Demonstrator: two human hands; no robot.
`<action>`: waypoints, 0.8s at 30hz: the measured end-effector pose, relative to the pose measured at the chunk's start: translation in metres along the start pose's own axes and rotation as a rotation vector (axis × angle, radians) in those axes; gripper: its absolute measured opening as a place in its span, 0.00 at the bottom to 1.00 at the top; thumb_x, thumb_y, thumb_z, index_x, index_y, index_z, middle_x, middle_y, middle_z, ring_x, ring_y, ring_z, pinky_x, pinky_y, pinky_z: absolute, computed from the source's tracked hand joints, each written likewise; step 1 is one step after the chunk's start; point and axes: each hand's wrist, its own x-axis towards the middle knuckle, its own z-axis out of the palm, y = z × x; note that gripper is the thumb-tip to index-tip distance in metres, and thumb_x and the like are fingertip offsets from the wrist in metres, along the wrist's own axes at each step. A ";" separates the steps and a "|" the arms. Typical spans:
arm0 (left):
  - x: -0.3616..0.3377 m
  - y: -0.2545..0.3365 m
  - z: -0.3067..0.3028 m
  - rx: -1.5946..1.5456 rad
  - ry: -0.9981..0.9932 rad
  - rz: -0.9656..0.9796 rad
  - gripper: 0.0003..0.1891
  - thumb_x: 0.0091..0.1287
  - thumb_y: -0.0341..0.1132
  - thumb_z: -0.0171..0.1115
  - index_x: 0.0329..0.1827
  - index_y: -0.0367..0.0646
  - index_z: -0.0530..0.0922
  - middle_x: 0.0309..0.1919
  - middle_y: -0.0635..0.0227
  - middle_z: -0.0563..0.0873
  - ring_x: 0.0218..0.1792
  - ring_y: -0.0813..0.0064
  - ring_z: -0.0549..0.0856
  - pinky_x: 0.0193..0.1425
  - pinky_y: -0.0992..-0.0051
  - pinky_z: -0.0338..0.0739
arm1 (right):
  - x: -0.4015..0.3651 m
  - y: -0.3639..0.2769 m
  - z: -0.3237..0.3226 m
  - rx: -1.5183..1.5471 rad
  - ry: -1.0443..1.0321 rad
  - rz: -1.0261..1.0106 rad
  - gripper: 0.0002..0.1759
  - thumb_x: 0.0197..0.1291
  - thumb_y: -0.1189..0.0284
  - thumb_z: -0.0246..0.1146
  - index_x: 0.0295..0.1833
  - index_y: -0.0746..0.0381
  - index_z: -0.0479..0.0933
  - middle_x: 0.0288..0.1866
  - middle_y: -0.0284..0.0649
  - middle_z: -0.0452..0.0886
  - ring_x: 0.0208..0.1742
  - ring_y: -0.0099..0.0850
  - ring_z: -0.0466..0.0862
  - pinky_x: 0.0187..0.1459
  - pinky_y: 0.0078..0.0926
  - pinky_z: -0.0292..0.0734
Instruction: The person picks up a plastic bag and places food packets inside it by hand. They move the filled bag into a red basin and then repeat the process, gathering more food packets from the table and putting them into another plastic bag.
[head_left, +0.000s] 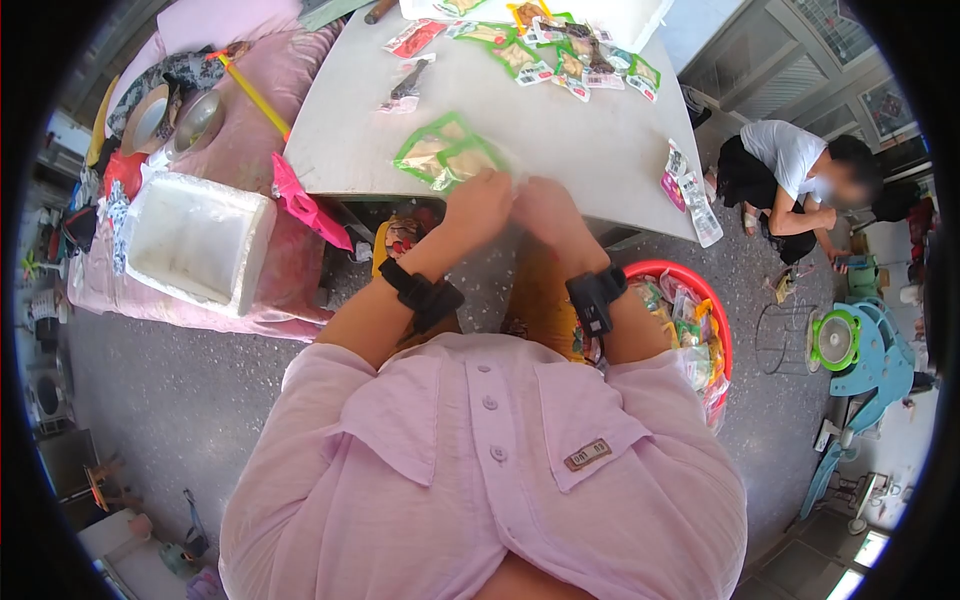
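Two food packets with green borders [447,152], overlapping and pale inside, lie near the table's front edge. My left hand [478,208] is closed at their right-hand corner, its fingers overlapping the nearer packet. Right beside it, my right hand [547,210] is pinched, the knuckles of both hands almost together. A faint, blurred see-through patch shows just above the fingertips; I cannot tell what the right fingers grip. Both wrists wear black straps with small boxes.
More packets [575,60] are heaped at the table's [330,120] far side. A red basin [728,345] of packets stands below right. On the pink-covered surface at left is a white foam box [190,240]. A person [785,165] crouches at right near a green fan [836,340].
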 end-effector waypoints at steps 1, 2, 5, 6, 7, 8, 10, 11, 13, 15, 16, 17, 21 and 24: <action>-0.002 0.000 0.001 -0.002 -0.004 -0.005 0.05 0.54 0.32 0.49 0.26 0.41 0.68 0.25 0.56 0.73 0.28 0.54 0.75 0.29 0.61 0.70 | -0.002 -0.003 0.007 0.443 0.013 0.276 0.04 0.49 0.74 0.54 0.28 0.64 0.70 0.23 0.37 0.72 0.25 0.25 0.72 0.26 0.19 0.68; -0.004 0.000 0.003 -0.006 -0.011 -0.009 0.05 0.54 0.32 0.49 0.26 0.41 0.68 0.25 0.56 0.73 0.28 0.54 0.75 0.29 0.61 0.70 | -0.005 -0.007 0.014 0.886 0.027 0.555 0.05 0.49 0.73 0.55 0.28 0.64 0.70 0.23 0.36 0.72 0.25 0.24 0.72 0.26 0.19 0.68; -0.006 0.001 0.004 -0.014 -0.015 0.006 0.05 0.54 0.33 0.49 0.26 0.41 0.69 0.25 0.56 0.74 0.28 0.54 0.75 0.29 0.61 0.70 | -0.005 -0.012 0.017 1.380 0.029 0.860 0.06 0.49 0.70 0.56 0.28 0.63 0.70 0.23 0.35 0.72 0.26 0.25 0.72 0.26 0.20 0.68; -0.006 0.001 0.004 -0.012 -0.012 0.019 0.05 0.54 0.33 0.49 0.26 0.41 0.69 0.25 0.56 0.74 0.28 0.54 0.75 0.29 0.61 0.70 | -0.005 -0.009 0.019 1.164 0.015 0.734 0.07 0.49 0.70 0.56 0.28 0.63 0.70 0.23 0.35 0.72 0.27 0.25 0.73 0.26 0.21 0.68; -0.007 0.001 0.003 -0.009 -0.011 0.031 0.05 0.54 0.33 0.49 0.26 0.41 0.69 0.25 0.56 0.74 0.28 0.54 0.75 0.29 0.61 0.70 | -0.005 -0.006 0.020 0.938 0.022 0.624 0.07 0.49 0.69 0.56 0.28 0.62 0.70 0.23 0.35 0.72 0.27 0.26 0.73 0.26 0.21 0.68; -0.007 0.002 0.003 -0.007 -0.009 0.043 0.05 0.54 0.33 0.49 0.26 0.41 0.69 0.25 0.56 0.74 0.28 0.54 0.75 0.29 0.61 0.70 | -0.009 0.002 0.027 0.470 0.021 0.375 0.07 0.49 0.69 0.56 0.28 0.63 0.70 0.24 0.35 0.72 0.28 0.26 0.73 0.26 0.21 0.68; -0.006 0.005 -0.003 0.022 -0.007 0.024 0.05 0.53 0.32 0.50 0.25 0.41 0.69 0.25 0.57 0.74 0.28 0.55 0.75 0.29 0.62 0.70 | -0.005 0.000 0.026 0.537 0.153 0.346 0.07 0.49 0.70 0.56 0.27 0.62 0.69 0.25 0.36 0.72 0.28 0.27 0.73 0.27 0.22 0.68; -0.005 0.005 -0.006 0.037 -0.005 0.014 0.04 0.52 0.32 0.50 0.25 0.41 0.69 0.25 0.57 0.74 0.28 0.56 0.75 0.29 0.63 0.70 | -0.002 -0.005 0.028 1.071 0.285 0.565 0.06 0.49 0.71 0.55 0.27 0.62 0.69 0.25 0.36 0.73 0.28 0.27 0.73 0.27 0.22 0.68; -0.004 0.002 -0.007 0.057 0.051 0.082 0.04 0.51 0.31 0.50 0.24 0.40 0.69 0.24 0.58 0.74 0.28 0.57 0.75 0.30 0.64 0.70 | 0.000 -0.007 0.028 1.107 0.326 0.618 0.04 0.49 0.73 0.54 0.28 0.63 0.69 0.27 0.37 0.73 0.28 0.27 0.73 0.28 0.23 0.68; -0.004 0.000 -0.005 0.066 0.100 0.131 0.03 0.51 0.30 0.51 0.23 0.40 0.69 0.23 0.58 0.73 0.29 0.58 0.74 0.31 0.65 0.70 | 0.000 -0.003 0.030 0.123 0.133 0.269 0.03 0.50 0.75 0.53 0.29 0.64 0.69 0.28 0.37 0.72 0.28 0.28 0.73 0.29 0.24 0.67; -0.003 0.000 -0.002 0.065 0.122 0.148 0.03 0.50 0.30 0.51 0.23 0.40 0.69 0.23 0.59 0.73 0.29 0.58 0.74 0.31 0.65 0.70 | 0.006 -0.005 0.033 0.750 0.271 0.485 0.04 0.51 0.75 0.52 0.30 0.64 0.69 0.28 0.38 0.72 0.28 0.28 0.72 0.30 0.25 0.68; -0.003 0.000 0.001 0.064 0.142 0.168 0.03 0.50 0.30 0.51 0.23 0.40 0.69 0.23 0.59 0.73 0.29 0.59 0.74 0.32 0.65 0.70 | 0.013 -0.011 0.039 1.383 0.406 0.686 0.04 0.52 0.75 0.51 0.30 0.65 0.69 0.28 0.38 0.72 0.29 0.28 0.72 0.30 0.26 0.68; 0.000 -0.002 -0.001 0.134 0.172 0.246 0.02 0.48 0.28 0.52 0.22 0.41 0.70 0.22 0.61 0.73 0.28 0.61 0.74 0.30 0.66 0.70 | 0.030 -0.023 0.022 1.720 0.480 0.878 0.08 0.55 0.75 0.47 0.32 0.68 0.69 0.29 0.39 0.72 0.29 0.28 0.72 0.32 0.29 0.68; -0.004 -0.007 0.006 0.170 0.195 0.302 0.02 0.45 0.28 0.53 0.23 0.42 0.71 0.21 0.65 0.72 0.26 0.65 0.75 0.27 0.68 0.70 | 0.034 -0.004 0.066 2.145 0.690 1.033 0.10 0.56 0.75 0.45 0.33 0.69 0.70 0.28 0.40 0.73 0.30 0.28 0.72 0.34 0.30 0.68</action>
